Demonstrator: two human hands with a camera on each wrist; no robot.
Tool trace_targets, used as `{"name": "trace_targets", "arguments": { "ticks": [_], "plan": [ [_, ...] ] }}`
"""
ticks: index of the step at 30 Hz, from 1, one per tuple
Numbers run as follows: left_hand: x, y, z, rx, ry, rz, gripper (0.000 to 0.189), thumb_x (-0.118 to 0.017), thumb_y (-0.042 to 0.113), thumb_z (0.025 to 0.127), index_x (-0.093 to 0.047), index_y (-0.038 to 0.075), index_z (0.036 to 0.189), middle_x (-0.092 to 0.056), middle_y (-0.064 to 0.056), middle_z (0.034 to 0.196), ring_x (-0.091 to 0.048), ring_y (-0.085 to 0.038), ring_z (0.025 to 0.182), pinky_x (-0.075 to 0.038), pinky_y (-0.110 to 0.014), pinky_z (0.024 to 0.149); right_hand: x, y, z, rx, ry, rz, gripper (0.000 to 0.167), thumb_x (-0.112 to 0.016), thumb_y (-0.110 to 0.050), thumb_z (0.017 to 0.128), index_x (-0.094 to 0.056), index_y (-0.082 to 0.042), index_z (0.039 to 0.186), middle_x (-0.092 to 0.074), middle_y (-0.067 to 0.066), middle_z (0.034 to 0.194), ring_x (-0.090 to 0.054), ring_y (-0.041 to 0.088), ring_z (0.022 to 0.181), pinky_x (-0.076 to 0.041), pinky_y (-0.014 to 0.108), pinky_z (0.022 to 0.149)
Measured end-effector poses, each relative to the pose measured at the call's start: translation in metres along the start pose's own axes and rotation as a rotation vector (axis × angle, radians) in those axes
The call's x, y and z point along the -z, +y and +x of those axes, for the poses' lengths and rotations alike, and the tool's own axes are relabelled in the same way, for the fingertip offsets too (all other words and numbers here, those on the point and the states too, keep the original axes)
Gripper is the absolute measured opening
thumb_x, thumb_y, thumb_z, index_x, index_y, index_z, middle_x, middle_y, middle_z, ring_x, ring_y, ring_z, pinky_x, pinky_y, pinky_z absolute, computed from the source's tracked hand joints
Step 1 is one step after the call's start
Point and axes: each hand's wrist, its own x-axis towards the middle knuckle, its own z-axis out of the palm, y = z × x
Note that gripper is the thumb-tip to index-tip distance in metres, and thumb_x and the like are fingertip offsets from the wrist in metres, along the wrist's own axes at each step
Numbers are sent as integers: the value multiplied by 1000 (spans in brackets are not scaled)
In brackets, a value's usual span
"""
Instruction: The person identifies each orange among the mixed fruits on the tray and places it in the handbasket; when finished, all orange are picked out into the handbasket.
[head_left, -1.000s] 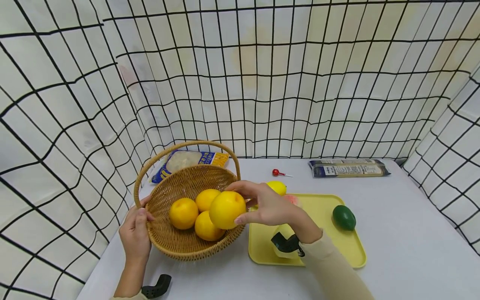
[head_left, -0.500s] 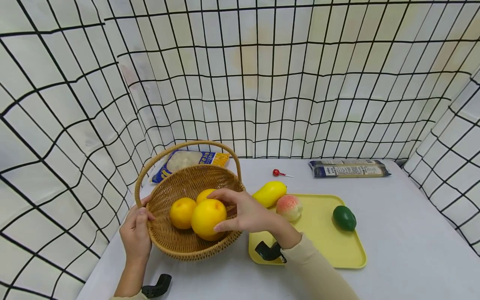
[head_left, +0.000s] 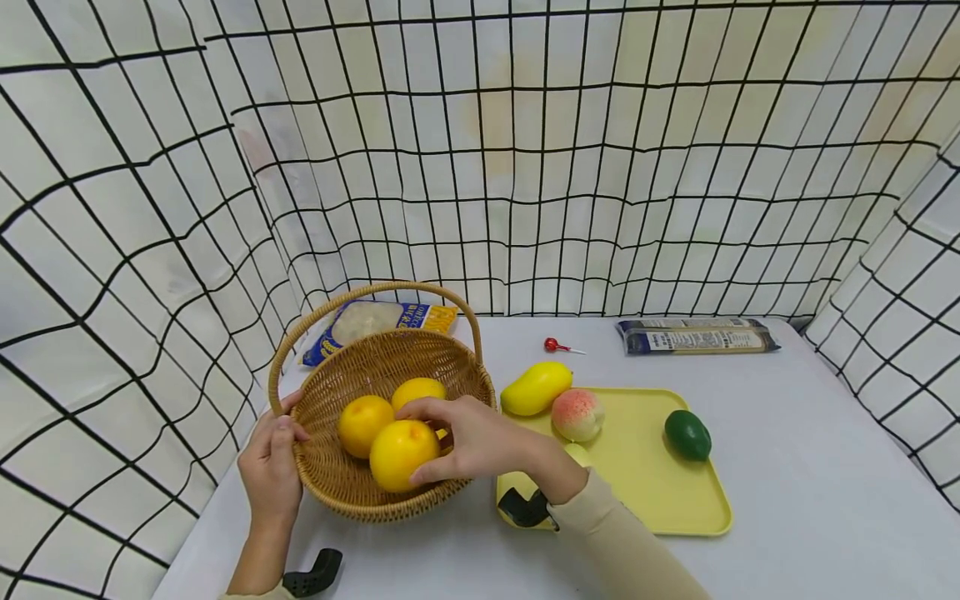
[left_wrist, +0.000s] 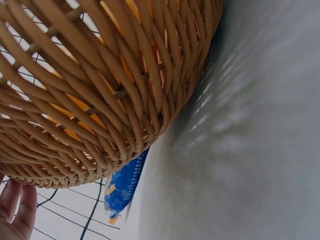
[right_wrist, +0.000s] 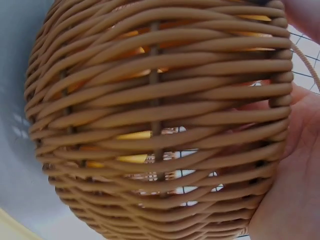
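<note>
A wicker basket with an arched handle leans so that its mouth faces me. My left hand grips its left rim, thumb over the edge; the left wrist view has the fingers at the weave. Inside lie an orange on the left and another behind, with a further one mostly hidden by my right hand. That hand holds a front orange between thumb and fingers, low within the basket. In the right wrist view, woven cane covers most of the hand's work.
Right of the basket is a yellow tray with a mango, a peach, a dark green fruit and a pale yellow-green item partly hidden by my wrist. Behind are a blue food bag, a lollipop and a long packet.
My right hand has carried its orange left and down, from the basket's right rim to low among the other oranges. The mango and peach have come into fuller view. My left hand stays put.
</note>
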Motion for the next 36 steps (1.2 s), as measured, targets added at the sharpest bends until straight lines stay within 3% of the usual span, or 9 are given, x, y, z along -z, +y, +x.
{"name": "trace_targets", "arguments": {
  "ticks": [9,19,26,30,36],
  "plan": [
    [-1,1,-1,8,-1,1,39,-43,8,99,-58,-3,64,-68,-7,117,-56,-11,115,-40,-15,94,2,1,-7,14,37,162,53,-77,-22,85,-55,-18,133,-57,-7,132,-55,27,118,-49,26,94],
    [-2,2,0,6,-5,-18,39,-43,9,99,-57,-3,64,-68,-10,117,-55,-12,115,-38,-17,98,17,2,-25,105,54,290,63,-78,-8,81,-48,-8,138,-56,6,138,-54,13,125,-43,39,103],
    [-1,-2,-1,19,-3,-4,39,-43,9,100,-58,-4,66,-67,-11,118,-54,-12,115,-38,-16,98,30,3,-42,160,93,295,66,-77,-2,80,-46,-6,138,-58,14,135,-55,17,125,-42,40,104],
    [0,-2,-1,20,-3,-16,39,-43,9,99,-57,-4,66,-67,-13,119,-54,-13,115,-37,-17,99,34,6,-52,129,124,293,67,-77,1,79,-47,-5,137,-58,17,134,-55,20,125,-42,42,104],
    [0,-1,-1,18,-4,-19,39,-42,8,99,-57,-4,66,-67,-14,118,-55,-15,115,-37,-19,99,40,11,-70,6,156,232,63,-78,-7,80,-50,-11,137,-57,3,138,-52,26,128,-40,42,106]
  ]
}}
